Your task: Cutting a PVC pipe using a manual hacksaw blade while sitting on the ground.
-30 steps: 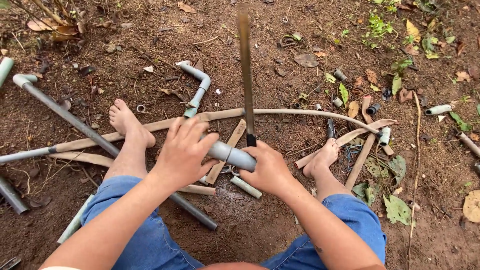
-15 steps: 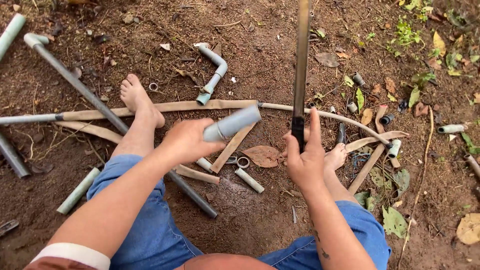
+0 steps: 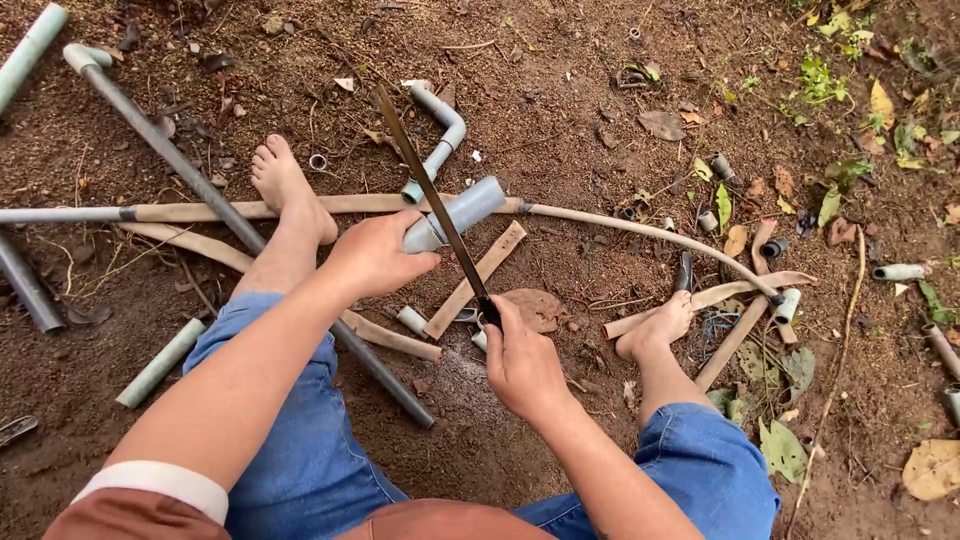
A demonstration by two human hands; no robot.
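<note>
Down at the far left, a pale pipe piece (image 3: pixel 160 362) lies on the dirt (image 3: pixel 560 90), with a dark pipe stub (image 3: pixel 28 283) above it. A long grey pipe (image 3: pixel 190 190) runs from the upper left corner down under the person's left leg, ending near the middle. A bare left foot (image 3: pixel 285 190) rests across a long tan strip (image 3: pixel 300 207) that stretches right into a thin curved hose (image 3: pixel 640 232).

The left hand (image 3: pixel 375 255) is clenched around one end of a short grey pipe (image 3: pixel 462 212), lifted and angled up to the right. A thin dark blade (image 3: pixel 430 200) crosses that pipe slantwise; the right hand (image 3: pixel 522 365) grips its handle end, fist closed. Behind them a bent pipe elbow (image 3: pixel 440 130) lies on the ground. Under the blade sit a flat wooden slat (image 3: pixel 478 278), a small white pipe offcut (image 3: pixel 412 320) and a dry brown leaf (image 3: pixel 535 308).

Further right, the right foot (image 3: pixel 655 328) rests beside crossed sticks (image 3: pixel 740 310). Small pipe fittings (image 3: pixel 718 168) and a short pipe end (image 3: pixel 900 271) lie scattered among green leaves (image 3: pixel 830 190).
</note>
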